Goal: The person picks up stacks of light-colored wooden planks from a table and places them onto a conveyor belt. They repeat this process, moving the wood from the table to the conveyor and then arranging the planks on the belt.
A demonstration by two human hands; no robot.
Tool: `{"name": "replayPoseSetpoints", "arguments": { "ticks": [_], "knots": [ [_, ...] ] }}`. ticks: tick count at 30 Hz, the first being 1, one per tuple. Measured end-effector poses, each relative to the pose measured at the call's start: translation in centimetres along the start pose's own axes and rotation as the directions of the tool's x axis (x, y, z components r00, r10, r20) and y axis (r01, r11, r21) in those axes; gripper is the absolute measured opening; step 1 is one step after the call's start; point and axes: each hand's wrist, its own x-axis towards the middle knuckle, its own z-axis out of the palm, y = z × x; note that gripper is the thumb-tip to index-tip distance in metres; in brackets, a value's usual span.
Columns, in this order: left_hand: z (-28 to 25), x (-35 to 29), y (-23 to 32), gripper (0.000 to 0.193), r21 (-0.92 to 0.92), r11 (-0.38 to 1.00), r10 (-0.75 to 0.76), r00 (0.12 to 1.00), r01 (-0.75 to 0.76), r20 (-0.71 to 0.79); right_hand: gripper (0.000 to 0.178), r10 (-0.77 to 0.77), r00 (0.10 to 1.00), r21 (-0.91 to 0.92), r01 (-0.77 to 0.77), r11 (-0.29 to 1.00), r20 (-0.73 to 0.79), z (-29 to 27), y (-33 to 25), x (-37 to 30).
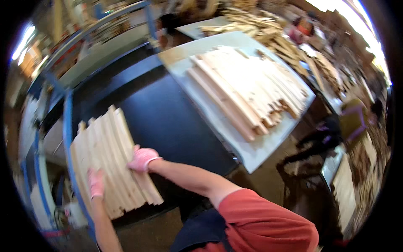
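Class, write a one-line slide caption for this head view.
Two pink-gloved hands, left hand and right hand, press on a row of wooden slats on a black table.

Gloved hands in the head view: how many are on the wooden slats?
2. The left hand lies flat on the slat bundle near its lower left; the right hand presses its right edge.

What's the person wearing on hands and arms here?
Pink gloves cover both the left hand and the right hand, ending at the wrists. The forearms are bare, with no watch or bands visible. A red-orange short sleeve covers the right upper arm, over a dark blue apron.
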Motion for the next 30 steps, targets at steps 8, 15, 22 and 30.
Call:
{"name": "replayPoseSetpoints", "arguments": {
  "ticks": [8, 15, 22, 30],
  "knots": [
    [1.3, -7.0, 12.8, 0.064, 0.017, 0.97, 0.243, 0.969, -0.242, -0.041, 0.105, 0.042, 0.999, -0.036, -0.042, 0.998, -0.008, -0.4, 0.2, -1.7],
    [1.6, -10.1, 13.5, 0.06, 0.005, 0.975, 0.223, 0.975, -0.223, -0.003, 0.102, 0.023, 1.0, -0.015, -0.023, 1.0, -0.003, -0.4, 0.0, -0.9],
    [1.7, -12.5, 13.3, 0.059, 0.065, 0.969, 0.234, 0.97, -0.238, 0.061, 0.119, 0.078, 0.997, -0.052, -0.077, 0.996, 0.017, 0.8, -0.8, 0.3],
    [3.6, -14.4, 13.0, 0.061, 0.101, 0.956, 0.277, 0.961, -0.276, 0.006, 0.115, 0.062, 0.997, -0.147, -0.056, 0.987, 0.037, -0.3, -2.8, -0.4]
  ]
}}
